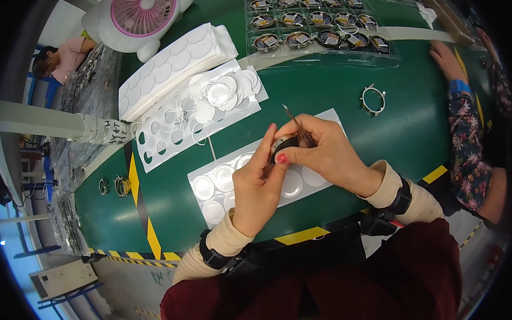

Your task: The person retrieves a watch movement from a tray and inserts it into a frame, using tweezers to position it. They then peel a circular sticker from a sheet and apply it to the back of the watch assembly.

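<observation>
My left hand (256,195) and my right hand (336,158) meet over the middle of the green table. Between them they grip a round watch case (282,145) with a dark face, tilted on its edge. The fingers of the left hand are closed around its left side, while the right thumb presses on its front. My right hand also holds thin metal tweezers (291,116), their tip pointing up and away. Beneath both hands lies a white sheet (334,118) of round stickers (203,187), partly covered by them.
A stack of white sticker sheets (168,64) and loose white discs (220,93) lie at the far left, near a white-and-pink fan (144,14). Clear trays (320,57) of watch parts stand at the back. A metal ring (373,100) lies right, near a co-worker's arm (463,113).
</observation>
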`<state>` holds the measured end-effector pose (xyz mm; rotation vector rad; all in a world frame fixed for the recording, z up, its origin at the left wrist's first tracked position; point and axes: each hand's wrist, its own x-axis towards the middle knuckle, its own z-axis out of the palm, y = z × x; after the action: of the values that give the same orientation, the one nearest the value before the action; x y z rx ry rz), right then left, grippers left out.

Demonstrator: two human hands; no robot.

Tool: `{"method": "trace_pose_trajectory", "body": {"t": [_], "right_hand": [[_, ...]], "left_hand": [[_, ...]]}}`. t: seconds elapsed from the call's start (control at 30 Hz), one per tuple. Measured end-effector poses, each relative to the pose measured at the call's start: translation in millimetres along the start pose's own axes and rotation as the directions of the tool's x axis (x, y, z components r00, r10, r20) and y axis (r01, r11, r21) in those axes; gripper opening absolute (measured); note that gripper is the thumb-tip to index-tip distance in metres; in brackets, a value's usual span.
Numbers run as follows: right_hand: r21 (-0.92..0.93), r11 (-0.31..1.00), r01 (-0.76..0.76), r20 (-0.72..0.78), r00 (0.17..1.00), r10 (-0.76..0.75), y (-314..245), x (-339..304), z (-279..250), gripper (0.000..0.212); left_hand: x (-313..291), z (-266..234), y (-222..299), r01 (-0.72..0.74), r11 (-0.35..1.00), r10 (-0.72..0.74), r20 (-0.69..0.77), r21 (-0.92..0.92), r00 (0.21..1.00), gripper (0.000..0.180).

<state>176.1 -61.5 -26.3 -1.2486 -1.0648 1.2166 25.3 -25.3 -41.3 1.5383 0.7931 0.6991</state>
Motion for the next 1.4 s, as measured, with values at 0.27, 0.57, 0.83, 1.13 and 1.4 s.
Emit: {"method": "trace_pose_trajectory", "body": {"t": [0.27, 0.57, 0.83, 1.13, 1.4], "right_hand": [[0.111, 0.992, -0.054, 0.0, 0.999, 0.055, 5.1, -2.0, 1.7, 0.019], [0.027, 0.999, -0.02, 0.032, 0.999, 0.019, -1.3, -6.1, 4.4, 0.014], [0.086, 0.996, -0.014, 0.026, 1.0, 0.012, 4.4, -3.4, 6.0, 0.011], [-0.016, 0.998, 0.054, 0.071, 0.996, -0.053, -4.5, -11.5, 2.9, 0.01], [-0.026, 0.996, 0.089, 0.01, 0.996, -0.089, 4.7, -10.1, 10.9, 0.011]], "left_hand": [[-1.5, -4.3, -0.1, -0.086, 0.937, 0.082, 0.027, 0.338, 0.996, 0.049], [-10.2, -1.5, 6.6, -0.236, 0.81, 0.245, 0.057, 0.537, 0.968, 0.041], [1.0, -2.9, -6.8, -0.314, 0.864, 0.329, 0.03, 0.393, 0.944, 0.048], [-12.2, 5.1, 6.3, -0.35, 0.732, 0.424, 0.011, 0.585, 0.905, 0.038], [-11.8, 1.1, 9.2, -0.284, 0.757, 0.327, 0.034, 0.588, 0.944, 0.04]]}}
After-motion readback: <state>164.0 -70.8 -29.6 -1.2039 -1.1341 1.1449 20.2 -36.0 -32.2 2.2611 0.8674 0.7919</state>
